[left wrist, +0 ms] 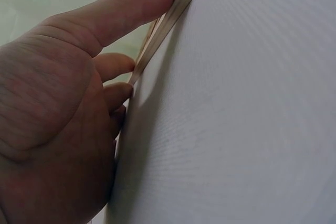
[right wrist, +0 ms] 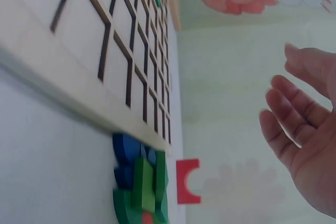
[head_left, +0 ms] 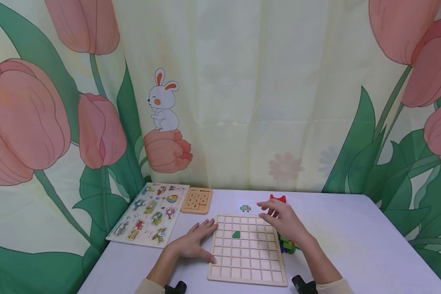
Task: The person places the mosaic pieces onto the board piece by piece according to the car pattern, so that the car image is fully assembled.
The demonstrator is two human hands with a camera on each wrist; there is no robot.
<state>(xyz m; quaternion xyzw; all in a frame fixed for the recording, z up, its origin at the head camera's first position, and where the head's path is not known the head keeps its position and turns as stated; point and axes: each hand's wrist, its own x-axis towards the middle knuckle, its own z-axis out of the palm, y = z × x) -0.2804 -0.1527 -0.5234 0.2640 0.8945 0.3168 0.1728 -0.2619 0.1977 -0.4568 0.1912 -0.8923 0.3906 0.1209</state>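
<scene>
A wooden grid board point(head_left: 247, 281) lies on the table, with one green quarter-round piece point(head_left: 236, 234) in a cell toward its upper left. My left hand point(head_left: 194, 241) rests along the board's left edge, thumb and fingertips touching the rim, as the left wrist view also shows. Above the board's far right corner hovers my right hand point(head_left: 283, 218), fingers loosely bent and holding nothing. In the right wrist view that hand point(right wrist: 310, 124) is apart from the board. Blue and green blocks point(right wrist: 144, 179) are heaped beside the board's right edge, partly hidden by my right arm in the head view.
A small pattern card point(head_left: 245, 207) lies just beyond the board. Behind my right hand is a red notched piece point(head_left: 278, 198). To the left are a picture puzzle board point(head_left: 147, 216) and a wooden number tray point(head_left: 196, 201). A printed curtain point(head_left: 242, 102) hangs behind the table.
</scene>
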